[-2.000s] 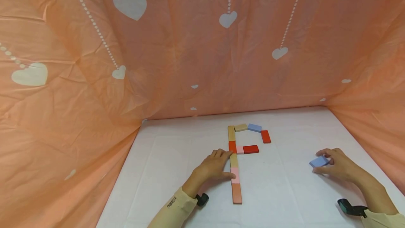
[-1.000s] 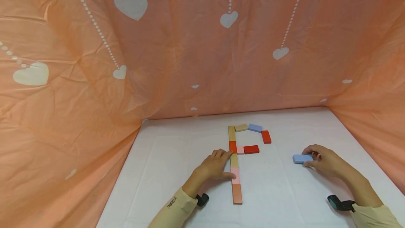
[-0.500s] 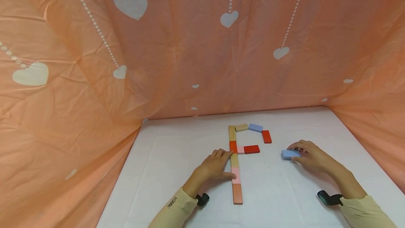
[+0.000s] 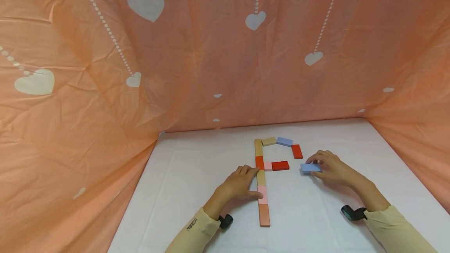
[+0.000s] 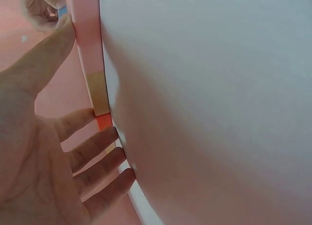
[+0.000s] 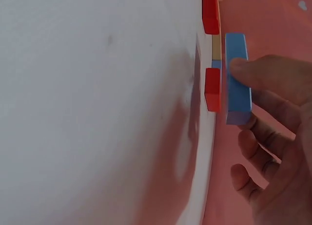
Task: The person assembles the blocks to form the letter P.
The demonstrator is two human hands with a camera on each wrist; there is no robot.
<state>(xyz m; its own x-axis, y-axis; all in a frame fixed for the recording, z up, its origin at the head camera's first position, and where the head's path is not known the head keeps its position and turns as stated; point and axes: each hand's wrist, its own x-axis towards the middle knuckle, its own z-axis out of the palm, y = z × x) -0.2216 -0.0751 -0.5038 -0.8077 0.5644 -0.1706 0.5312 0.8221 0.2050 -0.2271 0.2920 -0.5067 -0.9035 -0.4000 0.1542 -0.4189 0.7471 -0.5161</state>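
Note:
My right hand (image 4: pixel 332 169) pinches a light blue rectangular block (image 4: pixel 308 168) between thumb and fingers, a little above the table in the right wrist view. Several flat blocks form a straight column, from a yellow block (image 4: pixel 258 147) at the far end to a brown-orange block (image 4: pixel 264 215) at the near end. Along that column's left side lies my left hand (image 4: pixel 237 184), thumb touching a pink block (image 4: pixel 263 194) and index finger at an orange-red block (image 4: pixel 259 162). Right of the column, a loop of blocks has a gap between one red block (image 4: pixel 297 151) and another red block (image 4: pixel 280 165).
The table (image 4: pixel 186 159) has a white cover. An orange cloth (image 4: pixel 197 61) printed with white hearts hangs behind it and at both sides. A second yellow block (image 4: pixel 269 141) and another blue block (image 4: pixel 284 141) make the loop's far edge.
My right hand has carried the blue block leftward and slightly away from me, from the table's right side to near the red blocks. My left hand and the laid blocks have stayed in place.

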